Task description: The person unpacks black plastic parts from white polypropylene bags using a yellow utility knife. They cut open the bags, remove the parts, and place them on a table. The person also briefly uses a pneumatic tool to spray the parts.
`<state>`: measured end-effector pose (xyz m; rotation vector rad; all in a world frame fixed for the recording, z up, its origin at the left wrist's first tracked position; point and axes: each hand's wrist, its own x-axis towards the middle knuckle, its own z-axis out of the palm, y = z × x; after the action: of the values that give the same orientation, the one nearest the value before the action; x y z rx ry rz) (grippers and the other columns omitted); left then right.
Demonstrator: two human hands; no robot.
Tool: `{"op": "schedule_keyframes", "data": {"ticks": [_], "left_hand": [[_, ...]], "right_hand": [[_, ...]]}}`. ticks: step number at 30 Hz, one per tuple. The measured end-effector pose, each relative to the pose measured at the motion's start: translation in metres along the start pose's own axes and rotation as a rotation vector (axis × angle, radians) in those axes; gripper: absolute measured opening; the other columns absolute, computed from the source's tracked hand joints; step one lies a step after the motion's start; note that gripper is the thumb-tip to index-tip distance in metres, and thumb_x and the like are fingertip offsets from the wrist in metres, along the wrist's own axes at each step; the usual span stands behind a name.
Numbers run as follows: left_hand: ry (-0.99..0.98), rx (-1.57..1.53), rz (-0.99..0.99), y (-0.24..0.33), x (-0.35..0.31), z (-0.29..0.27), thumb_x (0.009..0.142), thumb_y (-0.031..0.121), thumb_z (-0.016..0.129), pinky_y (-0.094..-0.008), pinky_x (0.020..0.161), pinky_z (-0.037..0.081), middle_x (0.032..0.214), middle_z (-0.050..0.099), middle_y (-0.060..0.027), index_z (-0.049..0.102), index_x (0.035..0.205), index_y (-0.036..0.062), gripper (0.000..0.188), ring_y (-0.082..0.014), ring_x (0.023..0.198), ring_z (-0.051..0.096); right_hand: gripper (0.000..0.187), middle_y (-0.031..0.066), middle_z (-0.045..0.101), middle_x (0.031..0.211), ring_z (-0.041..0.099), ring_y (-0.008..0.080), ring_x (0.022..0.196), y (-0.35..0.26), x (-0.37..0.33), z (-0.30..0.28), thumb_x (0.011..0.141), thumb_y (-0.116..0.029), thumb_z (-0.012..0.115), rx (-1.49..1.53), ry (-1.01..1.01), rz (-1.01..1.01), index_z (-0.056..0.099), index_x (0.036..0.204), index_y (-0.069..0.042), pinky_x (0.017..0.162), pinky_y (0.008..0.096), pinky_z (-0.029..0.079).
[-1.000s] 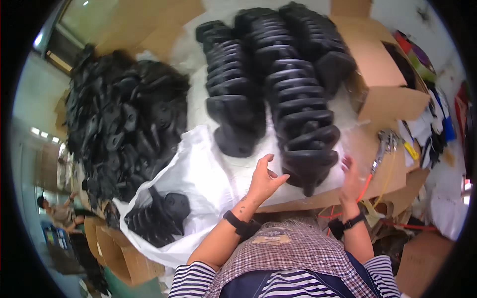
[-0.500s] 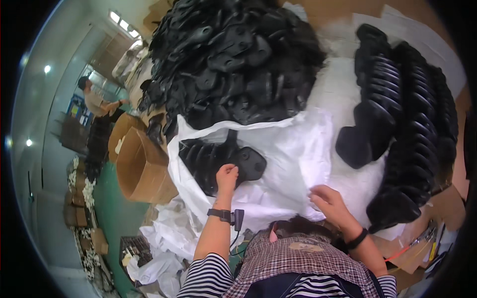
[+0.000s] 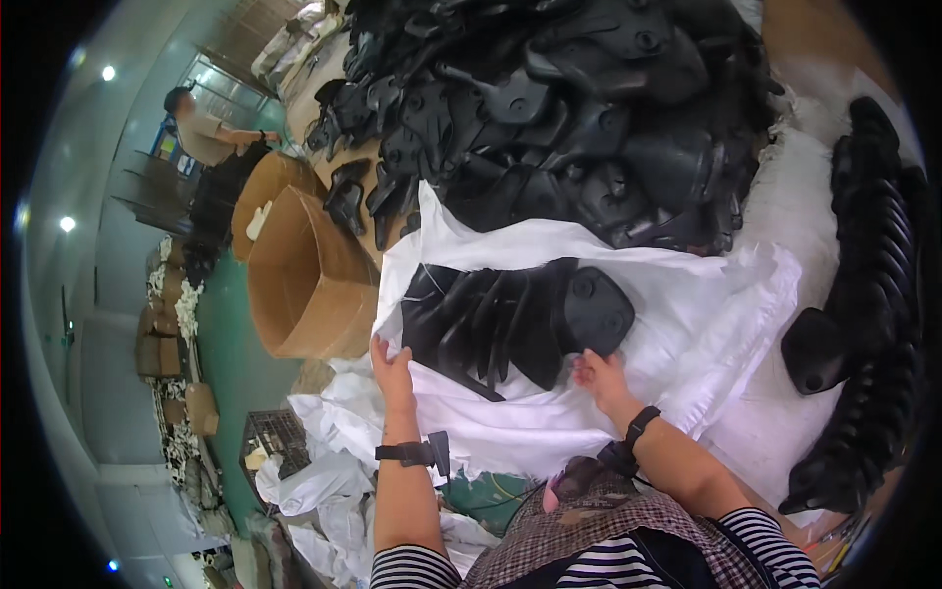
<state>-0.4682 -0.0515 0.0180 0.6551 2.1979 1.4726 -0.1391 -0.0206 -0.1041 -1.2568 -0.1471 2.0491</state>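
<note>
In front of me lies a white woven sack (image 3: 731, 304) with its mouth spread. Several black moulded plastic parts (image 3: 491, 319) rest in it, overlapping in a row. A broad, flat end piece (image 3: 599, 309) with round marks faces right. My left hand (image 3: 393, 375) grips the sack's near left edge, thumb and fingers on either side of the cloth. Beside the near edge of the end piece, my right hand (image 3: 601, 381) has its fingers curled into a pinch. What lies between those fingertips is hard to make out.
A large heap of similar black parts (image 3: 589, 128) rises behind the sack. Nested rows of them (image 3: 873, 265) stand at the right. An open cardboard box (image 3: 304, 285) and crumpled white sacks (image 3: 339, 471) are at the left. Farther off, a person (image 3: 201, 133) works.
My left hand has left the black parts for the sack's left edge. My right hand has come from the sack's right side to the end piece. The view has shifted.
</note>
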Motion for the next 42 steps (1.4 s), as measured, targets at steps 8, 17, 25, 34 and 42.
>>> {"op": "schedule_keyframes", "data": {"ticks": [8,17,25,34,42], "left_hand": [[-0.359,0.619,0.294,0.018,0.066,0.062,0.069,0.007,0.061,-0.0383,0.091,0.043,0.113,0.058,-0.0217,0.054,0.115,-0.0045,0.047,-0.0332,0.106,0.056],[-0.486,0.745,0.144,0.017,0.129,0.071,0.061,0.023,0.078,-0.0335,0.087,0.047,0.105,0.064,-0.0163,0.056,0.116,-0.0046,0.066,-0.0287,0.099,0.061],[-0.643,0.535,0.029,-0.019,0.108,0.089,0.064,0.028,0.081,-0.0305,0.083,0.048,0.103,0.066,-0.0102,0.06,0.114,-0.0007,0.061,-0.0181,0.091,0.062],[-0.574,0.215,-0.04,0.004,0.045,0.07,0.068,0.016,0.073,-0.0293,0.073,0.05,0.092,0.067,-0.0114,0.063,0.101,-0.007,0.042,-0.0169,0.081,0.063],[-0.653,-0.126,-0.104,0.009,-0.025,0.007,0.071,0.015,0.073,-0.0331,0.093,0.042,0.117,0.058,-0.0111,0.053,0.121,-0.004,0.057,-0.021,0.107,0.055]], "right_hand": [[0.06,0.0091,0.057,0.118,0.053,0.0188,0.109,-0.014,0.03,0.064,0.075,-0.017,0.074,-0.447,-0.231,-0.238,0.046,0.126,-0.002,0.092,0.0305,0.043],[0.083,0.0159,0.045,0.132,0.043,0.0239,0.122,-0.021,0.029,0.092,0.072,-0.025,0.076,-0.624,-0.39,-0.242,0.03,0.136,0.003,0.104,0.034,0.034],[0.092,0.0159,0.037,0.138,0.039,0.0238,0.124,-0.021,0.059,0.079,0.079,-0.033,0.071,-0.251,-0.502,-0.126,0.013,0.141,0.003,0.105,0.0346,0.029],[0.094,0.0142,0.038,0.135,0.044,0.0217,0.118,0.008,0.048,0.062,0.075,-0.043,0.074,-0.47,-0.624,0.1,0.02,0.142,-0.003,0.093,0.031,0.04],[0.096,0.0181,0.048,0.124,0.051,0.0269,0.112,-0.008,-0.047,0.045,0.068,-0.045,0.079,-0.83,-0.614,-0.217,0.029,0.135,0.002,0.091,0.0366,0.044]]}}
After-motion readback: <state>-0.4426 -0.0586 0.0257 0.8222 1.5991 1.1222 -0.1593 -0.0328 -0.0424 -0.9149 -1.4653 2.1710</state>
